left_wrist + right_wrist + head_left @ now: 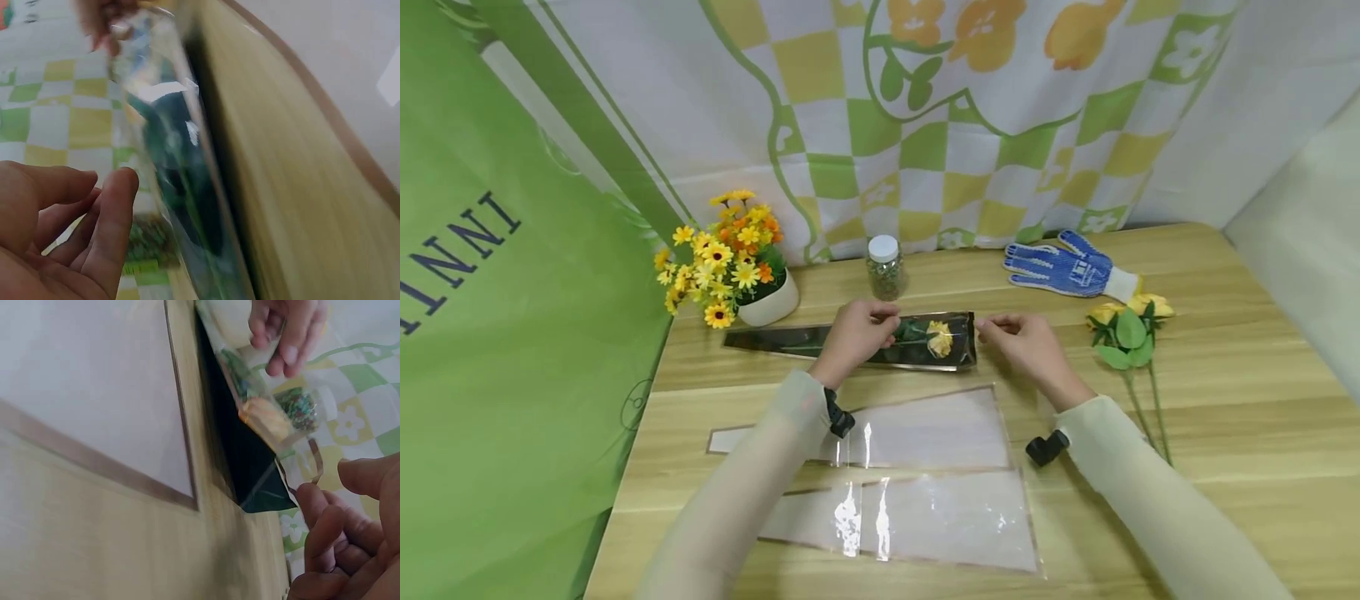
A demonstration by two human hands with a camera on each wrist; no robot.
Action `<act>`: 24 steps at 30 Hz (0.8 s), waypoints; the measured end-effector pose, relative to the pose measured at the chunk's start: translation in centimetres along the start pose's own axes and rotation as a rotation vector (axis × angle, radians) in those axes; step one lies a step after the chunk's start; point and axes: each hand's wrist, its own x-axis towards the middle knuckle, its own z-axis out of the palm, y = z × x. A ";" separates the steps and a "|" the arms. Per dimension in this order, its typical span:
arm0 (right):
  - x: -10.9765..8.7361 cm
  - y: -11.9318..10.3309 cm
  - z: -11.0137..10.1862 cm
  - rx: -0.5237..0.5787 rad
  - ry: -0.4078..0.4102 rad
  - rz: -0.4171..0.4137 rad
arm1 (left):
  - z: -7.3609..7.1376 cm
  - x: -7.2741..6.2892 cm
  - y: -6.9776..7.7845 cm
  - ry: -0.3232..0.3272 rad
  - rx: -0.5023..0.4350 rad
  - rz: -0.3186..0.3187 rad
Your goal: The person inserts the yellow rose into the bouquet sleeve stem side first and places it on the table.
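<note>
A yellow artificial rose (939,339) lies inside a dark-backed clear flower sleeve (797,337) on the table. My left hand (859,331) hovers over the middle of this sleeve, fingers loosely bent. In the left wrist view nothing shows between the thumb and fingers of my left hand (81,225). My right hand (1026,346) is at the sleeve's wide end. In the right wrist view a fingertip of my right hand (350,531) touches the rim of the sleeve's mouth, while the thumb stands apart. The rose's stem points toward the narrow end.
Two flat clear sleeves, one upper (925,429) and one lower (940,521), lie in front. A potted bunch of yellow flowers (771,304), a lidded jar (885,271) and a blue glove (1063,267) stand or lie behind. More yellow roses (1129,333) lie at right.
</note>
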 end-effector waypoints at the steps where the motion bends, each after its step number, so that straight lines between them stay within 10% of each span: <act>1: 0.3 -0.2 -0.1 -0.037 0.002 -0.006 | -0.2 -0.1 -0.3 0.001 0.073 0.022; 9: 1.4 -1.0 -0.4 -0.094 -0.043 0.039 | 0.1 -0.2 -1.0 -0.054 0.428 0.150; 24: 3.2 -1.2 0.1 0.186 -0.081 0.150 | -1.3 -0.7 -3.0 -0.117 0.467 0.053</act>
